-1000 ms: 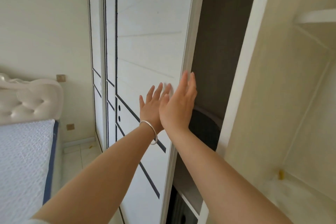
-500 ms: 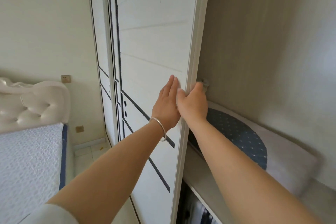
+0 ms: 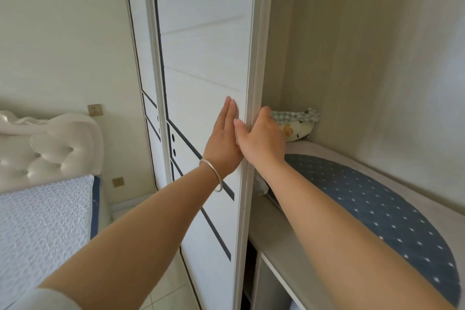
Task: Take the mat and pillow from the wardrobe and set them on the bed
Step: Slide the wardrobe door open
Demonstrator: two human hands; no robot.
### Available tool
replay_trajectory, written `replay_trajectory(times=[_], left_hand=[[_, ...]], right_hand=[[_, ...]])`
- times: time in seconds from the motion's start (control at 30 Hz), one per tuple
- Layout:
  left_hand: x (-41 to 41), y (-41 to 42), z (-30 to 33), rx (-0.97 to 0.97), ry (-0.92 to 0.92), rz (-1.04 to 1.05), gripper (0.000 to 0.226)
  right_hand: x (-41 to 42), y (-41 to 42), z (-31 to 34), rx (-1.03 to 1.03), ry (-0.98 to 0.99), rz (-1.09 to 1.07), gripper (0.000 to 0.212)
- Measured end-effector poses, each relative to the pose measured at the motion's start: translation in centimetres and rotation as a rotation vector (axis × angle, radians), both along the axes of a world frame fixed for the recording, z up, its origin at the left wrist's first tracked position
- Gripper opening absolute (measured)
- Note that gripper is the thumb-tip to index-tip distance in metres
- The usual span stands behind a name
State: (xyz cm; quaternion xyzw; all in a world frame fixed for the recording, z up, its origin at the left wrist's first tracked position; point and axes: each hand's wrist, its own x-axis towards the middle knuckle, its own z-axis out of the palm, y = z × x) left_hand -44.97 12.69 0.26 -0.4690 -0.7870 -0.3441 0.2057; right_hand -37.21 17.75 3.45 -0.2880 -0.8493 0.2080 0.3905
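Observation:
A white sliding wardrobe door [image 3: 206,58] with dark lines stands in the middle. My left hand [image 3: 224,142] lies flat against its face, fingers straight, with a silver bangle at the wrist. My right hand [image 3: 261,141] curls around the door's right edge. Inside the wardrobe, a dark blue dotted mat [image 3: 377,206] lies on a shelf [image 3: 274,241]. At the back of the shelf sits a cream pillow [image 3: 297,124] with a checked and flowered cover, partly hidden behind my right hand. The bed [image 3: 37,221] with a white quilted cover is at the lower left.
A white tufted headboard [image 3: 50,148] rises behind the bed, against a pale wall with sockets [image 3: 95,110]. A strip of tiled floor [image 3: 171,289] runs between the bed and the wardrobe. Below the shelf is a darker compartment [image 3: 251,274].
The door has slid left, exposing more of the shelf, the blue mat and now the pillow. My right hand has curled around the door's edge; my left stays flat on it.

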Motion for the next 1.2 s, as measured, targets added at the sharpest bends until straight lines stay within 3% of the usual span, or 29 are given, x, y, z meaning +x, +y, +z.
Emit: replay_trajectory(times=[0.4, 0.67, 0.8, 1.0, 1.1, 1.2], left_hand=[[-5.5, 0.7, 0.7, -0.06, 0.01, 0.086, 0.073], [-9.1, 1.2, 0.3, -0.241, 0.087, 0.207, 0.059], [-11.2, 1.8, -0.2, -0.376, 0.245, 0.266, 0.055], [-12.5, 1.5, 0.0, -0.359, 0.201, 0.246, 0.055], [-13.2, 1.7, -0.2, -0.406, 0.307, 0.287, 0.052], [-13.3, 1.9, -0.4, -0.394, 0.273, 0.261, 0.049]], right_hand=[[-7.3, 2.4, -0.9, 0.189, 0.099, 0.012, 0.041], [-10.4, 2.3, -0.7, 0.144, 0.069, 0.001, 0.043], [-11.8, 2.3, -0.4, 0.114, 0.023, -0.006, 0.045], [-14.0, 2.4, -0.5, 0.095, 0.033, -0.001, 0.048], [-14.5, 2.4, -0.6, 0.178, 0.003, -0.06, 0.049], [-14.5, 2.7, -0.5, 0.272, -0.031, -0.107, 0.052]])
